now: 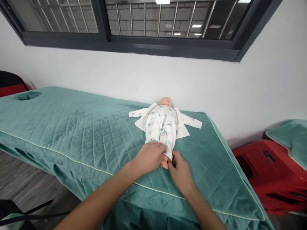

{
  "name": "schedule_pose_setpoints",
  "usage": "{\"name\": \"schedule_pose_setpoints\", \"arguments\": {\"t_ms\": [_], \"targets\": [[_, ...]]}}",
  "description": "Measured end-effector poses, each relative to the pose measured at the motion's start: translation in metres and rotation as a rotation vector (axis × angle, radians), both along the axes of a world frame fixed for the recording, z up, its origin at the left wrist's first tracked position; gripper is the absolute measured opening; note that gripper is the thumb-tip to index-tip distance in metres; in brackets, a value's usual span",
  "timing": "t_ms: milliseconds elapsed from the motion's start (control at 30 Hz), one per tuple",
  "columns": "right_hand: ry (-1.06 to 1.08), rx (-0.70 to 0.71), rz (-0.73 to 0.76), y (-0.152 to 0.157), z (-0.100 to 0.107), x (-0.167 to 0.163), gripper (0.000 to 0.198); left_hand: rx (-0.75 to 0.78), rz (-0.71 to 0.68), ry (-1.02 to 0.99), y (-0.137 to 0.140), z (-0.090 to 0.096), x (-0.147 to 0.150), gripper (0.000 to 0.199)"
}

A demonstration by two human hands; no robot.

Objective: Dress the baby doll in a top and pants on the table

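Observation:
A baby doll [166,102] lies on its back on the green quilted bed cover, its head toward the wall. It has on patterned white baby trousers [154,123], and an open white shirt [192,121] is spread beneath with both sleeves out. My left hand [151,156] is closed over the lower trouser legs, its fingertips partly hidden. At the cuff beside the doll's bare foot [164,162], my right hand [179,171] pinches the trouser hem between thumb and fingers.
The green cover [79,127] drapes over a long massage bed with a face hole [28,95] at the far left. A red plastic stool [275,172] stands off the right end. Behind are a white wall [96,70] and a dark-framed window [168,48].

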State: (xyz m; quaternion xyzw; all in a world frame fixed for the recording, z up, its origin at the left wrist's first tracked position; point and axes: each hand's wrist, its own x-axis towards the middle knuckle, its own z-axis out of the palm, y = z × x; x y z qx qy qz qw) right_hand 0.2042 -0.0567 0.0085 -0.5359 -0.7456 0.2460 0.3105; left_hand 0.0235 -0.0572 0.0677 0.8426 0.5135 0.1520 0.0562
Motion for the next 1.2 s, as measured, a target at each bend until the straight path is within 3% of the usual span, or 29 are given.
{"name": "schedule_pose_setpoints", "arguments": {"t_ms": [200, 333, 467, 600, 733, 833, 1000, 1200], "targets": [[0.118, 0.165, 0.081, -0.012, 0.039, 0.016, 0.019, 0.007, 0.116, -0.326, -0.025, 0.007, -0.001, 0.008], [-0.127, 0.268, 0.191, -0.022, 0.053, 0.033, 0.019, 0.006, 0.097, -0.379, -0.041, 0.006, 0.003, 0.011], [-0.358, 0.176, 0.331, -0.017, 0.053, 0.041, 0.018, -0.012, 0.042, -0.442, -0.041, -0.013, -0.010, 0.014], [-0.248, 0.160, 0.305, -0.011, 0.062, 0.029, 0.015, -0.006, 0.219, -0.613, -0.030, -0.037, -0.036, 0.019], [-0.280, 0.203, 0.384, -0.005, 0.071, -0.009, 0.020, -0.058, 0.234, -0.598, -0.023, -0.049, -0.044, 0.032], [-0.469, 0.198, 0.419, 0.001, 0.071, -0.039, 0.023, -0.062, 0.242, -0.560, -0.021, -0.055, -0.040, 0.033], [-0.674, 0.174, 0.273, 0.007, 0.064, -0.062, 0.024, -0.058, 0.323, -0.542, -0.020, -0.066, -0.036, 0.015], [-0.483, 0.237, 0.205, 0.005, 0.038, -0.055, 0.021, -0.116, 0.345, -0.788, -0.021, -0.064, -0.032, 0.010]]}}
